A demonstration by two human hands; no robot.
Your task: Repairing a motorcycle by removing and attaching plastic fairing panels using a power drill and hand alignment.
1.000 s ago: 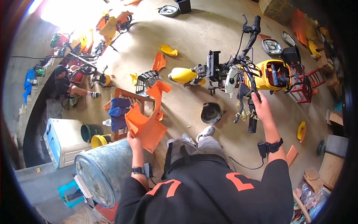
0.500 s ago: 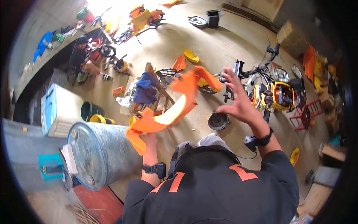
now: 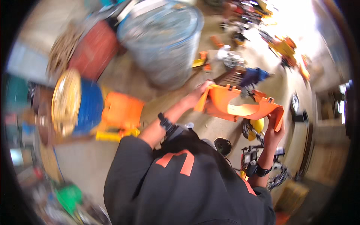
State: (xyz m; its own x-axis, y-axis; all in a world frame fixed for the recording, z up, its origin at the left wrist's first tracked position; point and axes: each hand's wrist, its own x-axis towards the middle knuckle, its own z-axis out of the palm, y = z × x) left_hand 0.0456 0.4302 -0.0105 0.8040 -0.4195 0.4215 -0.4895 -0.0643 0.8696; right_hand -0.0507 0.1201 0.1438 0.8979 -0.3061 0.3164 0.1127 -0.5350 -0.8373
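A curved orange plastic motorbike body panel (image 3: 220, 100) with a wide cut-out along its middle is held up in front of me. My left hand (image 3: 201, 91) grips its left end, the fingers partly hidden behind the plastic. Around the right end my right hand (image 3: 276, 132) is closed, thumb and fingers on the edge. Below the panel, a round black bowl (image 3: 222, 146) sits on the floor. Beyond it is a stool draped with a dark blue cloth (image 3: 254, 76).
A big blue drum (image 3: 161, 41) stands at the far left. Left of me are a blue container with a yellowish top (image 3: 88, 107) and another orange panel (image 3: 122, 110). A partly stripped motorbike (image 3: 258, 150) stands right, beside my right forearm; an orange-yellow one (image 3: 284, 48) is farther off.
My view has swung left, so the drum now lies ahead. My right hand, open and away from the panel before, now holds its right end. The left hand keeps its hold.
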